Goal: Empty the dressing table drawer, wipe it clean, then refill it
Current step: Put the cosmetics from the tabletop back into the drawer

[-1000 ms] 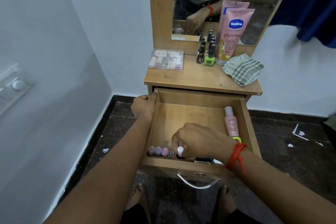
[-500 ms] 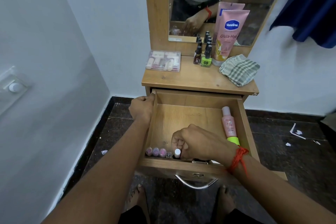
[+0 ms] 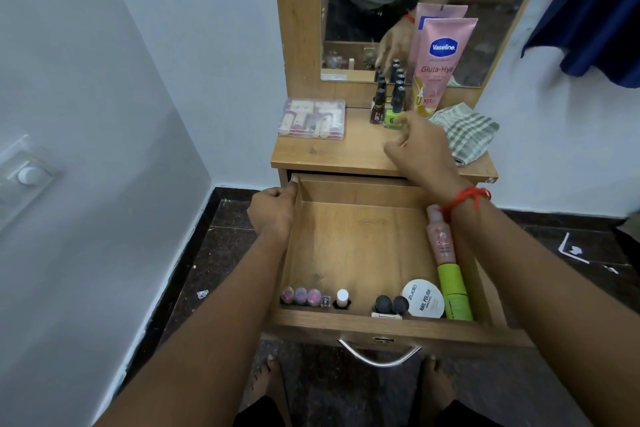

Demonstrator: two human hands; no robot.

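The wooden drawer (image 3: pixel 360 243) stands pulled out. My left hand (image 3: pixel 273 215) grips its left wall near the back corner, thumb on the rim. Along the drawer's front stand three pink-topped bottles (image 3: pixel 300 295), a white-capped bottle (image 3: pixel 342 297), two black-capped bottles (image 3: pixel 391 304) and a round white nail polish tub (image 3: pixel 424 298). A pink bottle (image 3: pixel 440 239) and a green one (image 3: pixel 453 291) lie along the right wall. My right hand (image 3: pixel 422 149) is over the table top, its fingertips at the green nail polish bottle (image 3: pixel 393 116), holding nothing that I can see.
On the table top are a clear case of small bottles (image 3: pixel 313 118), a dark red nail polish (image 3: pixel 376 111), a pink Vaseline tube (image 3: pixel 440 62) against the mirror and a checked cloth (image 3: pixel 467 135). The metal drawer handle (image 3: pixel 379 355) points at my feet. A wall is close on the left.
My right hand let go of the white-capped bottle at the drawer's front and rose to the table top beside the green nail polish. My left hand stayed on the drawer wall.
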